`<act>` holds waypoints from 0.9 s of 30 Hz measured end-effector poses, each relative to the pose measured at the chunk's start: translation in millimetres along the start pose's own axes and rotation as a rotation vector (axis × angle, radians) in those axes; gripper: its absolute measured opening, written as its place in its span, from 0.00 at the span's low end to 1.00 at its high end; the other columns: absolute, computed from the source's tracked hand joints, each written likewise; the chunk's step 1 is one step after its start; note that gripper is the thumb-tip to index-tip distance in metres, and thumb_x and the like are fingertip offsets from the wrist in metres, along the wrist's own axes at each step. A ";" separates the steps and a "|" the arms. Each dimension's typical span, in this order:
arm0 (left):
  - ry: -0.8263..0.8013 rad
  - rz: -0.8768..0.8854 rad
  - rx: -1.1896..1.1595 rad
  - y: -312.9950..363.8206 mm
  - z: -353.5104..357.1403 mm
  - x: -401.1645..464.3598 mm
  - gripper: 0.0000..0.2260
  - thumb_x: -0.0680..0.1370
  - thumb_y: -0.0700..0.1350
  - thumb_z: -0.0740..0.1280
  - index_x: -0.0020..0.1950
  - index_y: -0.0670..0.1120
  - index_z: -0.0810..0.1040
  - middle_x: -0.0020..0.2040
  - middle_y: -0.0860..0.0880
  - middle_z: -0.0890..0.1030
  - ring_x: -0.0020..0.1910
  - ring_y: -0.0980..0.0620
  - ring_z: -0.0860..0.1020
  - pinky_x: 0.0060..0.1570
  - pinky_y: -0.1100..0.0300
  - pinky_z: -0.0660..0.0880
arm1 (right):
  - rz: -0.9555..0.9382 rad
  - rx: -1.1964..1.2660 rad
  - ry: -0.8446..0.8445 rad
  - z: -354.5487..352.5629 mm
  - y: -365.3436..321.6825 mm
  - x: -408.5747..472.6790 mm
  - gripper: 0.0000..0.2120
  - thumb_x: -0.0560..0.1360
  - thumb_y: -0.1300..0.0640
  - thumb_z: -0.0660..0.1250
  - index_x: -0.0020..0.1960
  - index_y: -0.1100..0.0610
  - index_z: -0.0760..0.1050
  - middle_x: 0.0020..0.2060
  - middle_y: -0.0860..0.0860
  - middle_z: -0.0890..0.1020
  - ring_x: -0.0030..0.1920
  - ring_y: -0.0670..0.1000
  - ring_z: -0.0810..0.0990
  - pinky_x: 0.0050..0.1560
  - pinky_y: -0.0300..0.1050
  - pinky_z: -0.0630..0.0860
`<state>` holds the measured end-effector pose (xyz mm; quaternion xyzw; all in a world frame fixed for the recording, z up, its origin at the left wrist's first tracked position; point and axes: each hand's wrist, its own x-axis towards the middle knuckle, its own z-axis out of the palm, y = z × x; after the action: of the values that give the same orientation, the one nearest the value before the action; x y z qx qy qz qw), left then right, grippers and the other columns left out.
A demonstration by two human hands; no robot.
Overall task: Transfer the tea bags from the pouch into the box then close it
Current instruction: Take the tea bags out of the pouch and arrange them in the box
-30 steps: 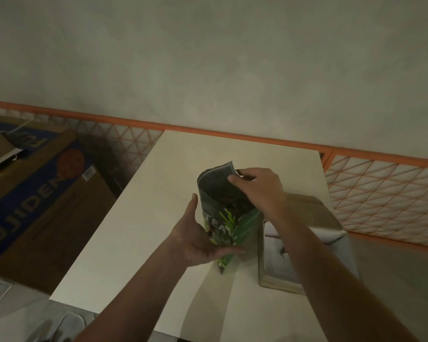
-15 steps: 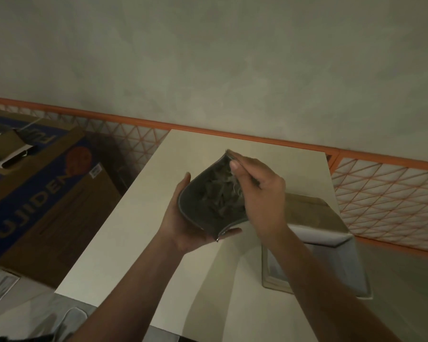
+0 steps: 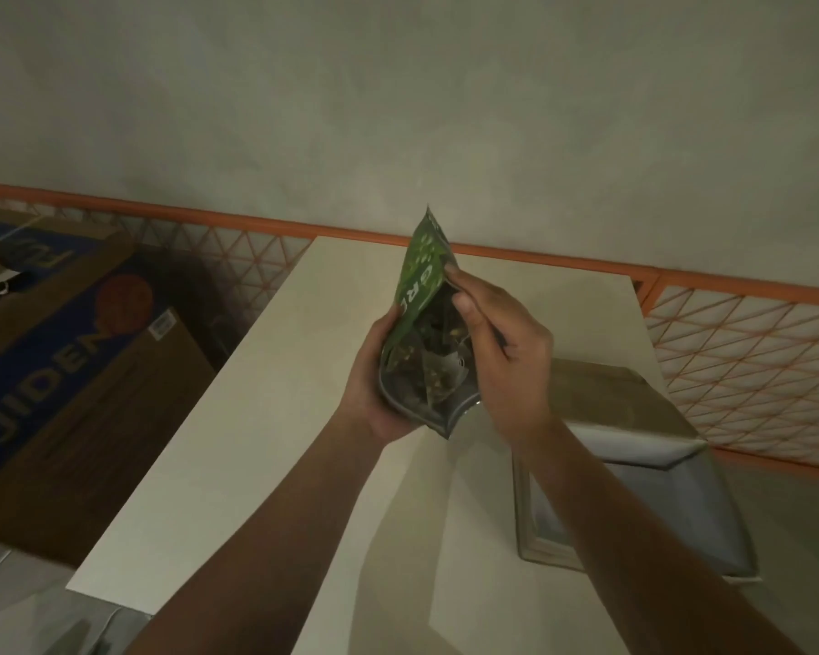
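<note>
Head view: left hand (image 3: 374, 394) grips limp, light pouch (image 3: 422, 323) from 9 o'clock, right hand (image 3: 497, 352) pinches its rim; tea bags (image 3: 438, 375) look fragile, pinch gently.

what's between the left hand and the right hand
In the head view, the open green pouch, tea bags visible inside, sits between the left hand and right hand.

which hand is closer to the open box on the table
Right. The right hand is beside the pouch, just above the box; the left hand holds the pouch's far side.
</note>
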<state>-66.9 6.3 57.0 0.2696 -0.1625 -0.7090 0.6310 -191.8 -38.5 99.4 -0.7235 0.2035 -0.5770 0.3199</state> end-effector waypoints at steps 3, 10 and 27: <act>-0.043 0.011 -0.029 -2.1 -7.8 3.8 0.25 0.81 0.62 0.56 0.67 0.45 0.77 0.61 0.42 0.80 0.56 0.43 0.81 0.53 0.49 0.79 | -0.147 -0.029 0.016 0.1 1.1 -5.9 0.13 0.79 0.64 0.64 0.62 0.67 0.77 0.58 0.59 0.82 0.60 0.55 0.81 0.61 0.56 0.78; -0.070 -0.075 -0.073 -34.6 -46.8 16.5 0.25 0.83 0.61 0.53 0.67 0.46 0.76 0.60 0.42 0.81 0.57 0.42 0.80 0.54 0.49 0.78 | -0.070 -0.061 0.032 13.3 45.1 -35.3 0.13 0.79 0.62 0.65 0.62 0.64 0.78 0.57 0.56 0.83 0.59 0.50 0.81 0.60 0.51 0.78; -0.094 0.023 0.025 -85.7 -82.1 -8.8 0.26 0.67 0.60 0.69 0.58 0.44 0.85 0.58 0.42 0.82 0.53 0.44 0.82 0.52 0.53 0.80 | -0.032 -0.602 -0.110 -12.9 69.4 -146.5 0.17 0.71 0.45 0.71 0.56 0.51 0.79 0.72 0.55 0.65 0.70 0.55 0.67 0.65 0.49 0.73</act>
<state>-87.4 36.9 -56.1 0.2419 -0.2037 -0.7117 0.6273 -236.0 6.3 -50.5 -0.8190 0.3361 -0.4558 0.0926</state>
